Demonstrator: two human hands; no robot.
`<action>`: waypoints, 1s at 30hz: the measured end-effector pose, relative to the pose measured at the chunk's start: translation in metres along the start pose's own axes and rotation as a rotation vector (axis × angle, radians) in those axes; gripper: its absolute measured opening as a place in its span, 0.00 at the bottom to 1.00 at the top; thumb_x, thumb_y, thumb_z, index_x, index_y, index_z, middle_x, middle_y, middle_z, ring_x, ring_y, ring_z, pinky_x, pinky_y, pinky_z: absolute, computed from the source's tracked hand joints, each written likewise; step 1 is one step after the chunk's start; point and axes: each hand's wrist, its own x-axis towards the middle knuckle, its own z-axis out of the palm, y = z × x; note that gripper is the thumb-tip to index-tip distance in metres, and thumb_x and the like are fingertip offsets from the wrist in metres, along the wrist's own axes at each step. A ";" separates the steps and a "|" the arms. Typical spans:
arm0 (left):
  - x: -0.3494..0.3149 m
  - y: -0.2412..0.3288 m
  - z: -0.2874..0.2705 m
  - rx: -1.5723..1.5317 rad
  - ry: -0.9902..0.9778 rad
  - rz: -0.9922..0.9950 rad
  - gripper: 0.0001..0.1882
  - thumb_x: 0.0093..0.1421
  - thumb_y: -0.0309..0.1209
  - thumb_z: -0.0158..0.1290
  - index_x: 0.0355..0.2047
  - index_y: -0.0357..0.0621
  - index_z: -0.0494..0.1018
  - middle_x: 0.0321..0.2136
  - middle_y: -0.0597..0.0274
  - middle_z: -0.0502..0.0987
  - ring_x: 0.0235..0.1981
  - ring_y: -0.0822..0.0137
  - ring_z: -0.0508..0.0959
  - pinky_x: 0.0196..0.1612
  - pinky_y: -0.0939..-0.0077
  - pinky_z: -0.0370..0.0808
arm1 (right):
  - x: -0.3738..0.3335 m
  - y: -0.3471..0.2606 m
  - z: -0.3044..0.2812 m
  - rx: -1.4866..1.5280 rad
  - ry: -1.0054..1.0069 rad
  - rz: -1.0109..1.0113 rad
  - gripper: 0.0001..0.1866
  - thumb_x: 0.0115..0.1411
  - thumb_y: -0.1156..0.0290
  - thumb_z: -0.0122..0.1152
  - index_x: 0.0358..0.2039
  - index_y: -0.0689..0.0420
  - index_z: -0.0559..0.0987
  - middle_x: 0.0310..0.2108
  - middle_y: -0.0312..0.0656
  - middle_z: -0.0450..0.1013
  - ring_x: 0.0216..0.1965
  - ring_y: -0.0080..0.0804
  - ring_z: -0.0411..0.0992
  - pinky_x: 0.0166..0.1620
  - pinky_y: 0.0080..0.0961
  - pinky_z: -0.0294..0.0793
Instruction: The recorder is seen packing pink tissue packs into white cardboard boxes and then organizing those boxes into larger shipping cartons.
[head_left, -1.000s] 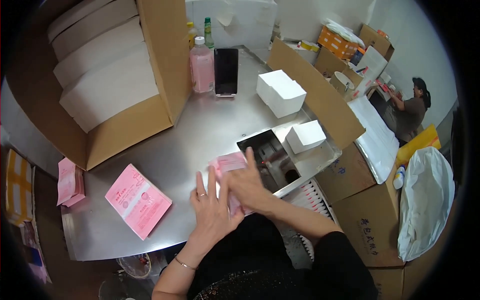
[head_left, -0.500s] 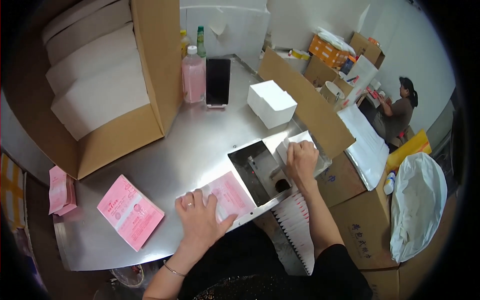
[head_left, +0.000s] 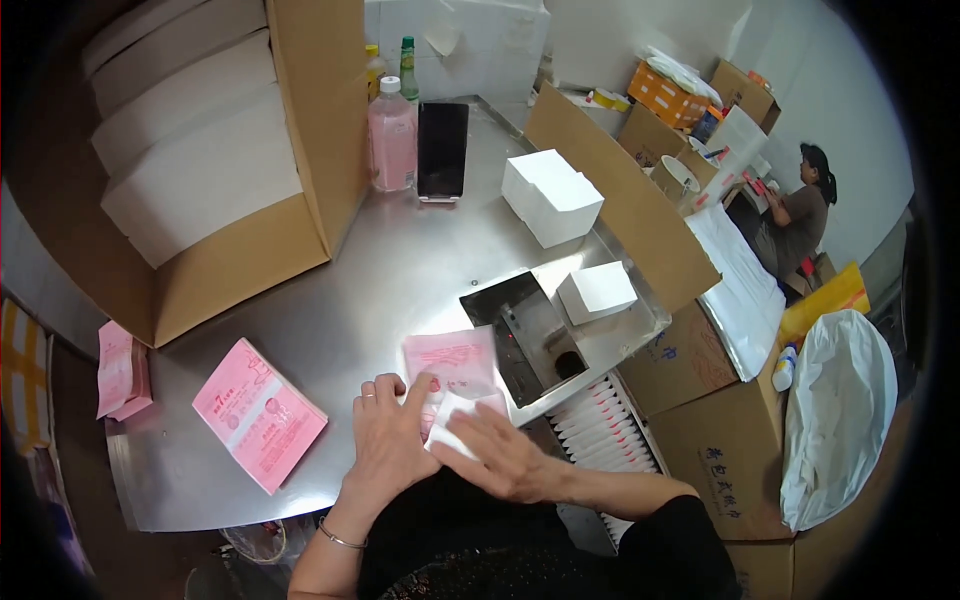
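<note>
My right hand (head_left: pixel 500 455) lay flat on a white pad (head_left: pixel 462 412), gripping nothing; my open left hand (head_left: pixel 390 440) pinned the pink pouch (head_left: pixel 452 362) just beyond.

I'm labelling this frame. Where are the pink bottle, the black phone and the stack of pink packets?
pink bottle (head_left: pixel 391 140), head view, on its pink body.
black phone (head_left: pixel 442 150), head view, middle of its dark face.
stack of pink packets (head_left: pixel 258 413), head view, centre of the top packet.

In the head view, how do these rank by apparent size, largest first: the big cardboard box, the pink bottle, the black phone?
1. Big cardboard box, clearly largest.
2. Black phone and pink bottle look alike; unranked.
</note>
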 end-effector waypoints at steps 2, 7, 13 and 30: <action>-0.001 0.002 0.008 0.028 0.048 0.054 0.37 0.45 0.34 0.62 0.59 0.43 0.69 0.35 0.50 0.68 0.34 0.54 0.71 0.35 0.63 0.66 | 0.009 0.020 0.018 -0.009 0.073 0.097 0.19 0.49 0.72 0.60 0.44 0.65 0.78 0.40 0.55 0.72 0.42 0.53 0.73 0.60 0.65 0.62; -0.013 0.020 -0.007 -0.131 -0.076 -0.032 0.42 0.48 0.28 0.60 0.66 0.44 0.61 0.34 0.52 0.69 0.33 0.55 0.72 0.35 0.63 0.68 | 0.029 0.093 0.054 -0.218 -0.235 0.498 0.07 0.58 0.73 0.53 0.33 0.60 0.78 0.31 0.50 0.75 0.40 0.46 0.74 0.62 0.72 0.52; -0.039 0.001 -0.017 -0.169 -0.011 0.126 0.13 0.45 0.22 0.59 0.34 0.44 0.76 0.38 0.56 0.71 0.40 0.53 0.71 0.44 0.55 0.65 | -0.014 0.119 0.013 -0.188 -0.543 0.844 0.07 0.60 0.74 0.52 0.32 0.59 0.78 0.25 0.52 0.76 0.29 0.54 0.77 0.36 0.45 0.77; -0.047 -0.035 -0.058 -0.035 0.231 -0.173 0.07 0.61 0.19 0.49 0.40 0.38 0.71 0.32 0.49 0.70 0.35 0.50 0.73 0.40 0.64 0.72 | -0.041 0.159 -0.050 -0.525 0.291 0.772 0.07 0.60 0.71 0.59 0.28 0.60 0.80 0.31 0.44 0.72 0.38 0.43 0.70 0.42 0.40 0.66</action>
